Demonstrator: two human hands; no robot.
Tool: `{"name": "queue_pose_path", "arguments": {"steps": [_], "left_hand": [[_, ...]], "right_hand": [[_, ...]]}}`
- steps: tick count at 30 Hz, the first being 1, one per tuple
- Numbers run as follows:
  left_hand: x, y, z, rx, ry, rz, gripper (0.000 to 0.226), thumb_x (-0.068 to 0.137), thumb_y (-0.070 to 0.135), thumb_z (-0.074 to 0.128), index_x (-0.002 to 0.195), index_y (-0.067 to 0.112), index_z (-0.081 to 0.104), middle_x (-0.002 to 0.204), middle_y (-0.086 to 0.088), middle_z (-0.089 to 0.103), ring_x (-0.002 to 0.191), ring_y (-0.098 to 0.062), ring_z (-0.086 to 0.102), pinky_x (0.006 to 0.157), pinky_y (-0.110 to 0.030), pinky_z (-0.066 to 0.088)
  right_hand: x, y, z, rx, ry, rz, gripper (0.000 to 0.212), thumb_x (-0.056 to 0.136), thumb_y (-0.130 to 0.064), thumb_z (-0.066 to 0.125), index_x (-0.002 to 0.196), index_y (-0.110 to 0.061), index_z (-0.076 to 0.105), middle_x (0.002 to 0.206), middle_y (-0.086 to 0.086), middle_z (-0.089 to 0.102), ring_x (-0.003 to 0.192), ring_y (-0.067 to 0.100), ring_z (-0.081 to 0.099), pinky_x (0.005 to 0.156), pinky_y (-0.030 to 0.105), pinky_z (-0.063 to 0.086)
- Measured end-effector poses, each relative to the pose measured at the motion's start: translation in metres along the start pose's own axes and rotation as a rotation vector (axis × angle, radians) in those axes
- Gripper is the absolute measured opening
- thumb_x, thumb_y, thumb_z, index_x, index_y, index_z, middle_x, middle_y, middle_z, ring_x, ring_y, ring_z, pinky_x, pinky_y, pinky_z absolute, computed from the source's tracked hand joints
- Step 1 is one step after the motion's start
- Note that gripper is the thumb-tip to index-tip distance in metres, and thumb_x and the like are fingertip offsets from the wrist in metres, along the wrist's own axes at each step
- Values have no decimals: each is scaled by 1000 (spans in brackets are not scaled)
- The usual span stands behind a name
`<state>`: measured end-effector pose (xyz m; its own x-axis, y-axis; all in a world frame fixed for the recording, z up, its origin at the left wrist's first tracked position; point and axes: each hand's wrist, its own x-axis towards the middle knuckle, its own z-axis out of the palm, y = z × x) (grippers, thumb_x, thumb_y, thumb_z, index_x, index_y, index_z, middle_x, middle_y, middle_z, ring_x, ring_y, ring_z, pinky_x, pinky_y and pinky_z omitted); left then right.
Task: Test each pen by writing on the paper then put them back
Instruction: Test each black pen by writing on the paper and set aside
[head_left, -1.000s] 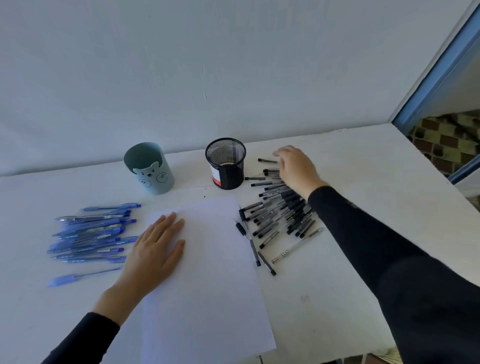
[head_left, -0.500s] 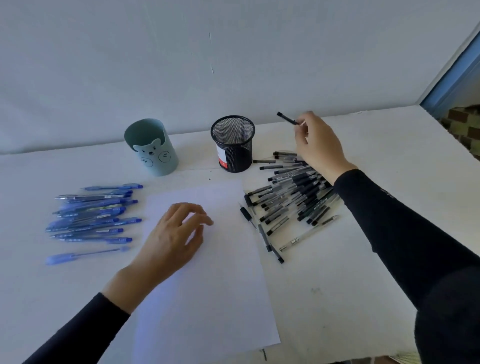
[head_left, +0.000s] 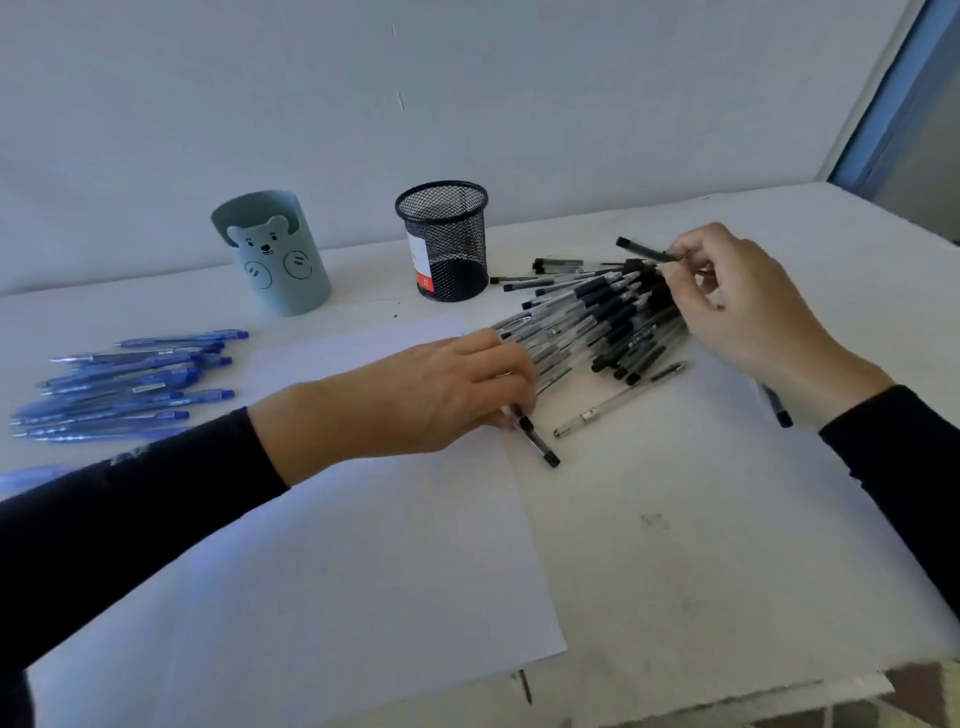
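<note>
A white sheet of paper lies on the table in front of me. To its right sits a pile of several black pens. My right hand pinches one black pen just above the pile's far side. My left hand reaches across the paper, and its fingers rest on the pile's near-left edge. A black pen sticks out from under those fingers. Behind the pile stands a black mesh cup, which looks empty.
A teal bear-faced cup stands at the back left. Several blue pens lie left of the paper. A clear pen lies apart near the pile. The table's front edge is close, with a wall behind.
My right hand came down with the black pen from above the table to just over the pile. My left hand left the paper's middle and moved right to the pile's edge.
</note>
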<state>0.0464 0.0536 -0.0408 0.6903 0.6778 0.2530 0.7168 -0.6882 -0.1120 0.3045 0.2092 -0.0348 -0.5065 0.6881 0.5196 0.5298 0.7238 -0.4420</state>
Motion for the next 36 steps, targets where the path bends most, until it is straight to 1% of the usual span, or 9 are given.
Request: {"name": "queue_pose_path", "arguments": {"steps": [9, 13, 16, 20, 24, 28, 31, 34, 36], "left_hand": [[2, 2, -2, 54, -88, 125, 12, 103, 15, 44, 112, 10, 51, 110, -3, 52, 98, -10, 39, 74, -16, 32], [2, 3, -14, 155, -10, 222, 26, 104, 14, 39, 124, 6, 53, 115, -6, 56, 102, -17, 49, 82, -31, 48], [11, -5, -23, 276, 52, 379, 32, 93, -9, 45, 121, 3, 57, 119, -11, 57, 101, -25, 51, 78, -38, 50], [37, -22, -19, 401, 33, 528, 29, 96, -9, 40, 119, 2, 53, 128, -11, 54, 105, -28, 52, 73, -41, 54], [61, -54, -19, 441, 32, 427, 42, 84, -14, 37, 120, 2, 53, 130, -11, 52, 104, -28, 54, 65, -42, 56], [69, -69, -10, 141, 115, 112, 33, 97, -3, 46, 125, 6, 58, 143, -7, 49, 121, -20, 52, 97, -26, 45], [63, -82, 6, -5, 66, -131, 32, 102, 11, 46, 129, 7, 61, 143, -9, 51, 129, -26, 52, 109, -25, 34], [51, -88, 20, -81, 17, -248, 35, 103, 15, 43, 136, 14, 55, 146, -3, 49, 135, -20, 46, 107, -17, 27], [47, -87, 21, -119, 52, -275, 38, 105, 19, 40, 142, 17, 49, 148, -1, 47, 136, -18, 44, 105, -14, 26]], "right_hand": [[-32, -39, -14, 27, 97, 10, 22, 100, -25, 50, 117, -13, 57, 108, 0, 61, 100, 13, 55, 80, 26, 38], [-50, -58, -5, -17, 81, 24, 21, 101, -24, 50, 117, -12, 56, 110, 4, 63, 103, 19, 58, 87, 34, 46], [-52, -63, -1, -28, 114, 43, 22, 101, -25, 48, 118, -12, 55, 110, 5, 64, 102, 21, 59, 88, 41, 49], [-46, -66, 0, 66, 240, 126, 20, 102, -27, 46, 116, -15, 54, 104, -2, 64, 91, 12, 59, 79, 29, 47], [-37, -63, 1, 72, 287, 160, 16, 102, -28, 44, 112, -18, 52, 98, -7, 64, 78, 1, 56, 72, 26, 46], [-29, -61, 7, 68, 231, 198, 17, 102, -29, 45, 114, -18, 52, 105, -3, 65, 82, 15, 59, 77, 36, 48], [-26, -68, 10, 53, 166, 177, 16, 102, -25, 44, 115, -18, 50, 101, -2, 60, 74, 13, 53, 67, 26, 44], [-32, -75, 6, 143, -73, 138, 19, 97, -13, 49, 112, -24, 53, 95, -2, 59, 62, 3, 44, 57, 13, 37], [-39, -78, 6, 154, -303, 116, 33, 92, -9, 55, 111, -35, 61, 95, 2, 63, 63, 5, 45, 64, 20, 38]]}}
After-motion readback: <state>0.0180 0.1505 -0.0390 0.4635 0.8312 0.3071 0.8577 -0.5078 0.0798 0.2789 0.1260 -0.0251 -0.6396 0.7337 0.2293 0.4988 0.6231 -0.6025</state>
